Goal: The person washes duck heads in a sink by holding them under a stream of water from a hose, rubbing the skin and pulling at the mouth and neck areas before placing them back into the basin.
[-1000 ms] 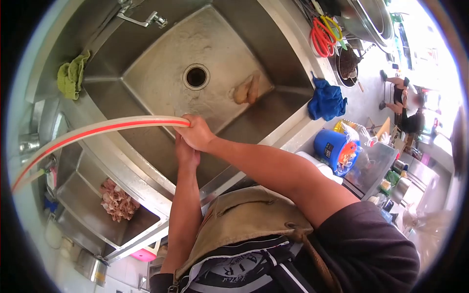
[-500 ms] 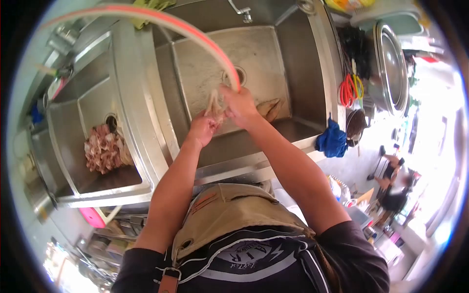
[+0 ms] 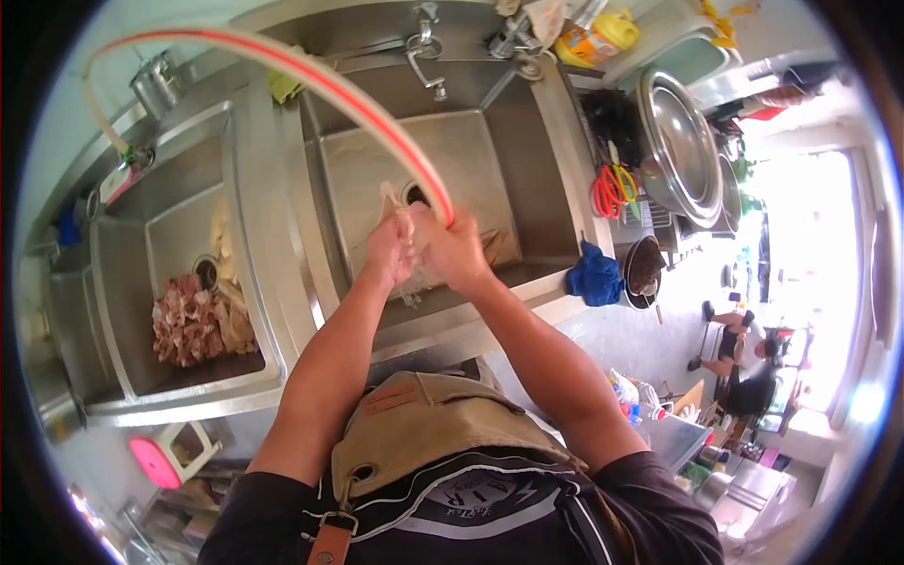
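Over the right-hand sink basin [image 3: 471,155], my left hand [image 3: 388,252] is closed on a pale, limp piece of meat [image 3: 388,200], whose pointed end sticks up past the fingers. My right hand [image 3: 457,256] grips the end of a clear hose [image 3: 377,118] with a red stripe, close beside the left hand. The hose arcs up to a tap at the far left. Water [image 3: 411,294] splashes below the hands. Partly hidden behind my right hand, another pale piece [image 3: 492,245] lies on the basin floor.
The left basin [image 3: 179,221] holds a heap of pinkish meat pieces [image 3: 193,320] beside its drain. To the right are a blue cloth [image 3: 595,275], red-handled scissors [image 3: 605,195] and a large steel bowl [image 3: 680,146]. A yellow bottle [image 3: 603,38] stands behind. Another person [image 3: 744,353] sits far right.
The view has shifted, showing more of the wall behind the sink. My hands have drawn closer together, and the meat's position in my left hand has changed. The hose stays in my right hand.
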`<state>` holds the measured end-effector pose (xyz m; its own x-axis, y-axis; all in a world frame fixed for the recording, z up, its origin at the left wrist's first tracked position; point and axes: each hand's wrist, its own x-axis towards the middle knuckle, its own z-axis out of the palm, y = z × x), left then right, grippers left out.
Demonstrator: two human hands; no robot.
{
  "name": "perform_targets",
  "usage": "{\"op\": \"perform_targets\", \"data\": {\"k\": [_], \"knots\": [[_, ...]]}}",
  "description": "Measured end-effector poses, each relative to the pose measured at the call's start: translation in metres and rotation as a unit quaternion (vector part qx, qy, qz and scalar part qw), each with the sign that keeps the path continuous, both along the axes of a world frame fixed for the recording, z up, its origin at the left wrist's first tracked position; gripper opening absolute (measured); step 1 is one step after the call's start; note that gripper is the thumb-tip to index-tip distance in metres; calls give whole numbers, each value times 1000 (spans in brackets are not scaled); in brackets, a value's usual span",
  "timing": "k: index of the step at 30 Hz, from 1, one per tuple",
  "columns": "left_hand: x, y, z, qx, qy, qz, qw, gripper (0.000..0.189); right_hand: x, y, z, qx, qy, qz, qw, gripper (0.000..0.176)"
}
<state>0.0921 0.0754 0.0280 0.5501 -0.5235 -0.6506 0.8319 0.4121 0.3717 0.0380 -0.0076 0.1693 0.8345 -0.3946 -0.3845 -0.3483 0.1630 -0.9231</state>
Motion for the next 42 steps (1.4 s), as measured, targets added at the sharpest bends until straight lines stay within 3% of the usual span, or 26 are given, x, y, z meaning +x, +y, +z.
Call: {"op": "perform_targets", "data": {"k": [3,5,9,18,21,24,25,27,28,30,33,35,36,37,38,39,40,41,42], "knots": [[7,-7,-1,-75,-85,1,994,26,-22,12,-26,-129,-71,53,988,30],[25,-10,-22,-188,-222,-69,954,24,-37,16,-26,-204,-137,93,965,31],[15,-11,79,-32,-143,-116,982,21,-53,2,-38,-227,-66,142,961,34],[7,-37,108,9,-97,-11,995,34,-54,-57,-54,-270,-106,247,925,29],[13,-28,85,15,-104,1,995,39,-57,-95,-50,-285,-65,364,884,30],[10,-38,92,50,-98,29,993,39,-70,-174,-49,-353,-56,295,886,30],[7,-40,94,60,-92,44,993,38,-74,-207,-69,-389,-104,174,899,28],[2,-51,107,70,-51,82,993,38,-81,-293,-42,-390,-27,81,917,23],[4,-53,106,47,-51,71,995,38,-83,-327,-43,-415,0,-65,907,18],[5,-50,106,11,-53,48,997,38,-93,-399,-61,-488,93,-142,856,18],[9,-47,97,23,-85,38,995,35,-110,-459,-67,-610,92,-95,782,27],[9,-59,113,71,-73,64,993,27,-108,-470,-72,-653,75,-44,752,24],[18,-52,90,-10,-132,-2,991,23,-105,-470,-77,-670,61,-16,740,23],[29,-34,69,-80,-193,-64,976,19,-100,-468,-76,-645,117,12,755,25],[25,-49,80,-51,-232,-59,970,17,-89,-459,-70,-613,161,48,772,28],[29,-38,70,-28,-219,-45,974,23,-82,-443,-57,-676,130,75,721,34],[31,-28,70,1,-233,-77,969,33,-82,-446,-70,-625,88,92,770,41],[24,-36,89,34,-249,-41,967,38,-73,-438,-63,-599,136,99,783,48],[22,-49,103,51,-261,-12,964,43,-66,-437,-57,-618,185,109,756,51]]}}
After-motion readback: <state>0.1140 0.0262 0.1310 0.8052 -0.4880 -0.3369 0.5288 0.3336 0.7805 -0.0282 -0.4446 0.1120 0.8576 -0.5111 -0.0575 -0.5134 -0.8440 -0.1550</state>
